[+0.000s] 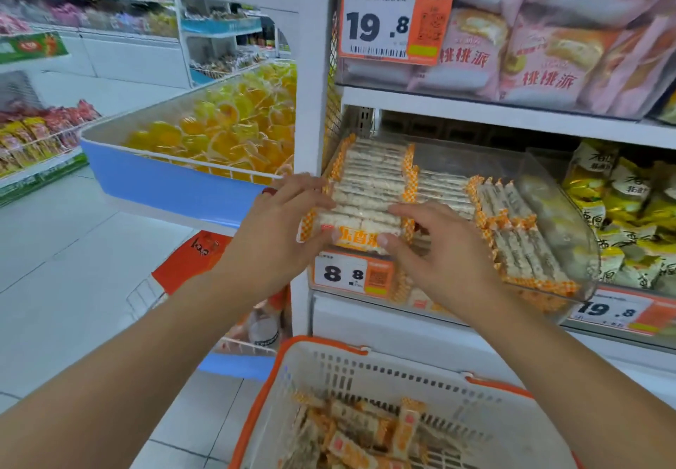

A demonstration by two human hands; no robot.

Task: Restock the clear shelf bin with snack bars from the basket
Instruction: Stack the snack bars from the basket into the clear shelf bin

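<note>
Snack bars [369,183] lie in neat rows inside the clear bin [570,212] on the shelf, right by the hands. Left hand [281,227] holds the left end of the front bars, fingers curled round them. Right hand [439,249] holds the right end, thumb under and fingers on top. Below both hands sits the basket [365,370], with more bars [351,435] piled inside. An 8.8 price tag [351,274] hangs under the hands.

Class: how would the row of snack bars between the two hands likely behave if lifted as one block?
The row of bars is separate glossy packs, so probably slippery and apt to buckle unless the left hand and right hand squeeze. Puffed filling suggests light, crushable.
</note>
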